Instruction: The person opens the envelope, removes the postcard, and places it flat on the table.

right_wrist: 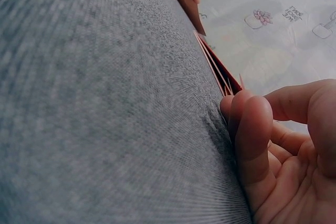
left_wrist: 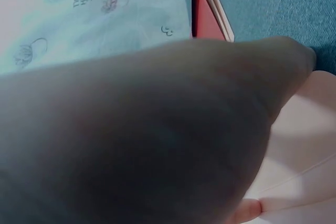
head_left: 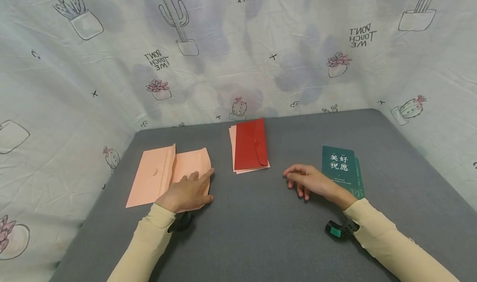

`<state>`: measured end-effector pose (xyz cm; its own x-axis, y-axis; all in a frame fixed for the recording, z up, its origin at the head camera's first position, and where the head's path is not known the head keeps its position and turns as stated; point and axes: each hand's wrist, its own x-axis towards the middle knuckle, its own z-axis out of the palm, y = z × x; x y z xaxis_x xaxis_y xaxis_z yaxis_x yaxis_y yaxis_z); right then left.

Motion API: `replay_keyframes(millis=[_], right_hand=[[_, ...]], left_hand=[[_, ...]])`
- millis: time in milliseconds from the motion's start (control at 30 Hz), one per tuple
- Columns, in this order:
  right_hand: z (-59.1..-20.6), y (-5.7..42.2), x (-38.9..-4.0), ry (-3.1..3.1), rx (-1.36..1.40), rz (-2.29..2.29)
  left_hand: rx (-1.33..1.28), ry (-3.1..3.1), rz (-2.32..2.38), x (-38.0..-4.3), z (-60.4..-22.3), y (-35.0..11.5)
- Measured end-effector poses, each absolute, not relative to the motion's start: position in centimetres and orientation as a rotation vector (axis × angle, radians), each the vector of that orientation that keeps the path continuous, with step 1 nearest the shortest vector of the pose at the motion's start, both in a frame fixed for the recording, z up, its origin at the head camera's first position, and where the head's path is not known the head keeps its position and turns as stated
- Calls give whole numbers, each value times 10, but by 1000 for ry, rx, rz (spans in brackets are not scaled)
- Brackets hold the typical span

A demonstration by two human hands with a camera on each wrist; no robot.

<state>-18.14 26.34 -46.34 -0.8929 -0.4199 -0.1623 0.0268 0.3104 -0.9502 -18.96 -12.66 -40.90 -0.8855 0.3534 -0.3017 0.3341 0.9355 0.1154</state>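
Note:
My left hand rests on a pink envelope, fingers spread across its right part. Beside it, a second pink envelope lies to the left, its right flap edge bordering the first. My right hand hovers over or just touches the grey surface, fingers loosely bent and holding nothing. It is nearest to two overlapping green cards or booklets with white characters, partly behind the wrist. In the left wrist view, the blurred left hand hides much of the envelope under it.
A red envelope lies on top of pink ones at the back middle of the grey table. A cloth with drawn cacti hangs around the back and sides.

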Motion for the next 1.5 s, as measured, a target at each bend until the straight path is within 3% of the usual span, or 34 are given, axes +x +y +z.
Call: replay_keyframes(millis=[1500], right_hand=[[-461,262,-180,2195,-348,-1610]], left_hand=[[503,2768,135,-201,-406,-158]])
